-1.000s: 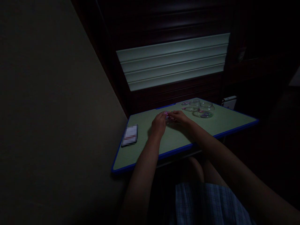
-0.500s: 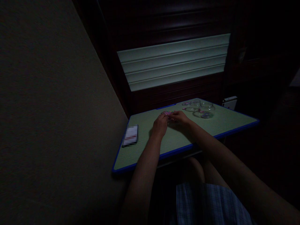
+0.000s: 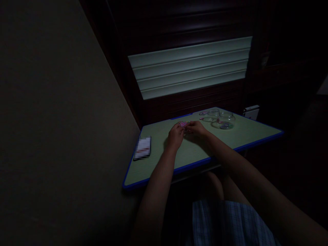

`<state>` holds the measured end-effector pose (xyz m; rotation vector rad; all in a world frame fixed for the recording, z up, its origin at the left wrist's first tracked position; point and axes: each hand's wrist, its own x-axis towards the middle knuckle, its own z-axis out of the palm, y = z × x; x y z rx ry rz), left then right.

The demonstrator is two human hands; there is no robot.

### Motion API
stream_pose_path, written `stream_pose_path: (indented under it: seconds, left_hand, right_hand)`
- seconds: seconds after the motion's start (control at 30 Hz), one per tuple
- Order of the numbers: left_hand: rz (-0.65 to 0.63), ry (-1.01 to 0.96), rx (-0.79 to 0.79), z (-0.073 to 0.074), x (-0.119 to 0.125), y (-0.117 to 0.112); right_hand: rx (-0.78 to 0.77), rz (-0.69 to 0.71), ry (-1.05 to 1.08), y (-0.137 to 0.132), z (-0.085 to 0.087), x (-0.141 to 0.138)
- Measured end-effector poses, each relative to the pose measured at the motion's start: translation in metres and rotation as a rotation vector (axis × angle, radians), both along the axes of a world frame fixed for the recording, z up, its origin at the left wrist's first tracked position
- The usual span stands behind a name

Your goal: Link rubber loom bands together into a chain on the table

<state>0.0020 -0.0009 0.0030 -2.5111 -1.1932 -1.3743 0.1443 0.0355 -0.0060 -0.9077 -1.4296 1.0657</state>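
Note:
My left hand point(image 3: 175, 136) and my right hand point(image 3: 196, 128) meet over the middle of the pale green table point(image 3: 194, 150). Between them is a small pink and purple object point(image 3: 182, 124), partly covered by my fingers; its kind is too dark and small to make out. The left hand curls round its near left side. On its right side the fingers of my right hand pinch it. To the right stands a clear round glass bowl point(image 3: 227, 123) with some small coloured bits at its bottom.
Behind the bowl lie further clear pieces point(image 3: 213, 112) with pink parts. A dark-edged flat item point(image 3: 142, 147), blurred on top, rests at the table's left edge. A wall point(image 3: 107, 136) rises close on the left. Dark wood with pale slats point(image 3: 192, 66) stands behind the table.
Both hands stay at the same place around the pink object, with only a slight shift of the fingers. Nothing else has visibly moved.

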Motion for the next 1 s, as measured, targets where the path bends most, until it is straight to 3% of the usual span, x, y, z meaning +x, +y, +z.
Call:
stream_pose_path:
  seconds: [0.37, 0.57, 0.7, 1.0]
  left_hand:
    - [0.054, -0.265, -0.067, -0.008, 0.0, 0.018]
    - [0.043, -0.413, -0.268, -0.017, 0.0, 0.028]
    - [-0.014, -0.515, -0.359, -0.018, 0.003, 0.029]
    - [-0.026, -0.556, -0.353, -0.015, 0.001, 0.029]
  right_hand:
    - [0.045, -0.102, 0.003, 0.0, 0.004, 0.002]
    - [0.005, -0.131, 0.02, -0.002, 0.007, 0.001]
    - [0.009, -0.12, 0.034, -0.005, 0.008, 0.0]
    - [0.016, -0.027, -0.002, -0.006, 0.008, 0.0]
